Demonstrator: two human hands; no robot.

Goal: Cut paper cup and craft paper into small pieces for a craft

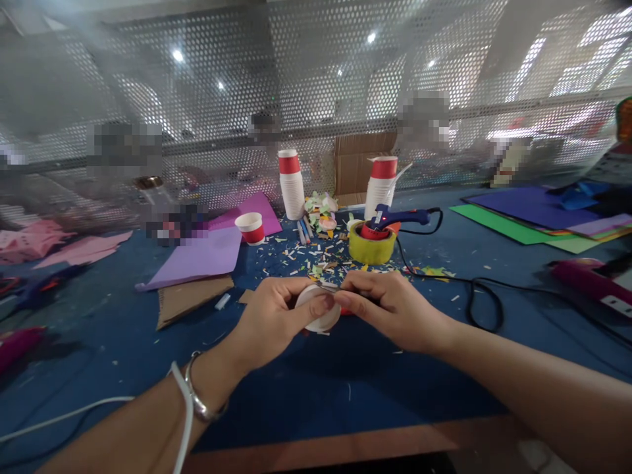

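Note:
My left hand (pixel 281 313) is closed around a small paper cup (pixel 318 318), its white round end turned toward me. The thumb presses across that end. My right hand (pixel 390 306) is closed in a pinch at the cup's right edge, fingertips nearly meeting those of my left hand. A thin pale strip (pixel 328 286) shows between the two hands; whether the right fingers grip it or the cup's edge is not clear. Something red peeks out below the right fingers. Paper scraps (pixel 316 253) lie just beyond both hands.
Beyond are a blue hot glue gun (pixel 402 216) on a yellow tape roll (pixel 370 247), its black cable trailing right, two cup stacks (pixel 292 194) and a red-and-white cup (pixel 251 230). Purple paper (pixel 197 257) and cardboard (pixel 190 301) lie left, coloured sheets (pixel 523 210) right. A perforated screen (pixel 316 79) stands behind.

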